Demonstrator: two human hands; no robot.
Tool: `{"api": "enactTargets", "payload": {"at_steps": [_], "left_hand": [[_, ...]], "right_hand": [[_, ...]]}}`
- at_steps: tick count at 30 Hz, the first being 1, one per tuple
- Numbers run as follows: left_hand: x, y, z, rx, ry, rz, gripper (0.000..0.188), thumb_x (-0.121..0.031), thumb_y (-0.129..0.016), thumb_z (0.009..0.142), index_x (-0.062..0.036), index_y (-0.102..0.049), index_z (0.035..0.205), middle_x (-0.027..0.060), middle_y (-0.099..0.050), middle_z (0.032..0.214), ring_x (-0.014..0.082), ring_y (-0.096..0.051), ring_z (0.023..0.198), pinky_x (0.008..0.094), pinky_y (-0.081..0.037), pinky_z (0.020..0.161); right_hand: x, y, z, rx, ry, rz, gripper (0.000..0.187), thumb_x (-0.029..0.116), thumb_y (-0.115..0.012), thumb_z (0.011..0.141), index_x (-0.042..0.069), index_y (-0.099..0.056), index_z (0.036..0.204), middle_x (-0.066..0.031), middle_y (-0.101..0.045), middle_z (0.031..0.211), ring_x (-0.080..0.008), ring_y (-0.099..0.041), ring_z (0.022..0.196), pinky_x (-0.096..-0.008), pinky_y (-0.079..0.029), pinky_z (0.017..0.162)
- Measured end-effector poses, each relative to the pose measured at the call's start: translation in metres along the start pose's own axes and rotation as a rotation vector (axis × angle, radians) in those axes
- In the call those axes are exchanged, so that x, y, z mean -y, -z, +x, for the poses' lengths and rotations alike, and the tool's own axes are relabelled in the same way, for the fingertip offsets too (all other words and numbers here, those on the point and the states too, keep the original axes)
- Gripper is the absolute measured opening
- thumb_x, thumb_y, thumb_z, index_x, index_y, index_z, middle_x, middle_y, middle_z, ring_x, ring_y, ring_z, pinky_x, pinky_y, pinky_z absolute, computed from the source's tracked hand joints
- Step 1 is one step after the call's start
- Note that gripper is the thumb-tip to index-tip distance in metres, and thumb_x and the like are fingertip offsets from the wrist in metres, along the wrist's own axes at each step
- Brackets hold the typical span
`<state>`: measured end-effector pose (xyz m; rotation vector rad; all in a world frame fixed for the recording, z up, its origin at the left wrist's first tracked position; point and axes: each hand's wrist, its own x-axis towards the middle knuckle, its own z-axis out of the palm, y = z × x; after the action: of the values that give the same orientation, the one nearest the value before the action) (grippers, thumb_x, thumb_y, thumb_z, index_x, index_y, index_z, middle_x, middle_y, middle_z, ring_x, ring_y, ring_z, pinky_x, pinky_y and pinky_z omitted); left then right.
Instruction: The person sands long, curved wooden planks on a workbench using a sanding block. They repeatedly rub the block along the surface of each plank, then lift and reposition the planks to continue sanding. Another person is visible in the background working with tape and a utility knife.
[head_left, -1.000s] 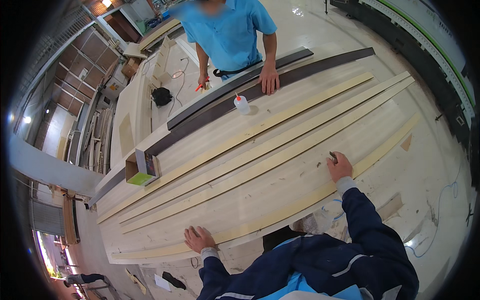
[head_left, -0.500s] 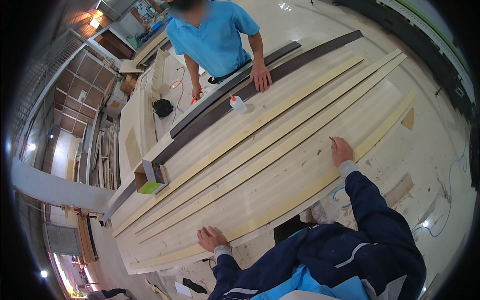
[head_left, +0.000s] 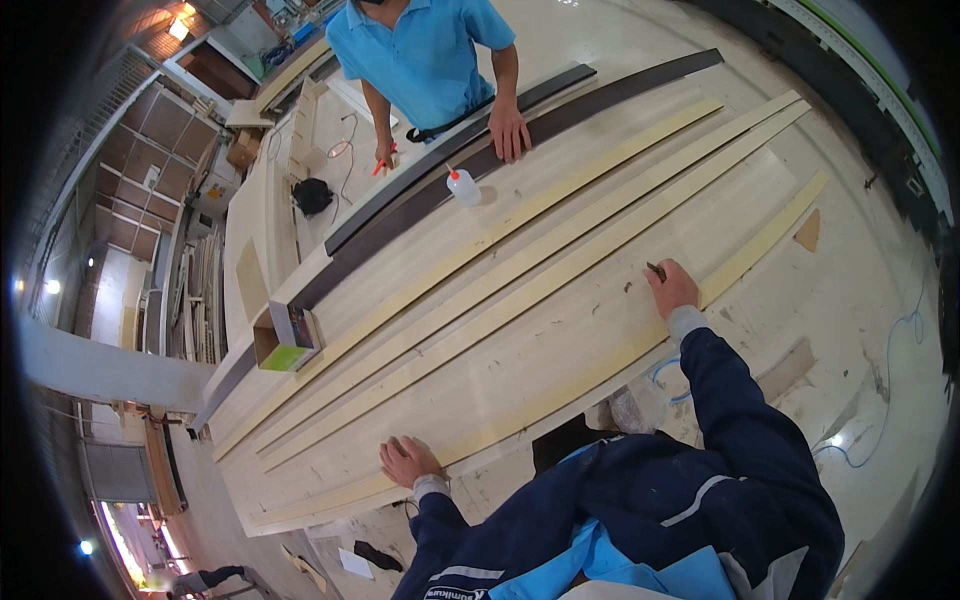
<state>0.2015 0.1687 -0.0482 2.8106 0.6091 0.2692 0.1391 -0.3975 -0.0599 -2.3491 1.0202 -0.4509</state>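
On the near edge strip, a long pale yellow board (head_left: 768,236), rests my left hand (head_left: 408,461), its fingers spread and holding nothing. My right hand (head_left: 674,290) is over the same strip, farther right, with fingers pinched on a small dark thin piece (head_left: 656,270); its kind is too small to make out. Beyond both hands, several more pale strips (head_left: 560,290) run side by side across the wide light tabletop (head_left: 520,375). Most of the near strip's middle lies between my hands.
Across the table a person in a blue shirt (head_left: 420,70) lays one hand on a dark brown strip (head_left: 600,112) and holds a red tool (head_left: 381,167) in the other. A white red-tipped squeeze bottle (head_left: 463,189) and an open cardboard box (head_left: 286,338) stand there. A blue hose (head_left: 890,400) trails across the floor.
The whole view has shifted slightly, so everything sits a little higher and farther left. My fingers on the small dark piece have turned a little; my left hand stays on the strip.
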Motion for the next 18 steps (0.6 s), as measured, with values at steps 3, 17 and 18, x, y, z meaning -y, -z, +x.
{"api": "enactTargets", "payload": {"at_steps": [3,17,18], "left_hand": [[0.0021,-0.0007,0.0015,0.023,0.008,-0.019,0.052,-0.042,-0.045,0.094,-0.0062,-0.058,0.129,0.0133,-0.046,0.145,0.0266,-0.035,0.139,0.0477,-0.016,0.117],[0.0047,-0.0008,0.0029,0.007,-0.006,0.017,0.049,-0.041,-0.049,0.093,-0.0093,-0.055,0.130,0.0132,-0.046,0.144,0.0274,-0.035,0.139,0.0475,-0.016,0.117],[0.0032,0.0004,0.0029,-0.008,-0.019,0.010,0.049,-0.041,-0.050,0.093,-0.0091,-0.055,0.130,0.0144,-0.047,0.143,0.0282,-0.035,0.139,0.0480,-0.016,0.117]], "right_hand": [[0.0005,-0.0022,0.0007,-0.058,0.086,-0.026,0.025,0.033,-0.063,0.089,0.008,-0.060,0.092,-0.0128,-0.064,0.093,-0.0348,-0.061,0.089,-0.0455,-0.049,0.078],[-0.0025,-0.0071,-0.0008,0.008,0.094,-0.043,0.030,0.038,-0.062,0.089,0.008,-0.063,0.092,-0.0127,-0.064,0.092,-0.0334,-0.061,0.088,-0.0448,-0.049,0.076],[-0.0037,-0.0082,-0.0018,-0.003,0.119,-0.061,0.029,0.038,-0.062,0.089,0.009,-0.063,0.092,-0.0128,-0.064,0.092,-0.0335,-0.061,0.088,-0.0447,-0.050,0.077]]}}
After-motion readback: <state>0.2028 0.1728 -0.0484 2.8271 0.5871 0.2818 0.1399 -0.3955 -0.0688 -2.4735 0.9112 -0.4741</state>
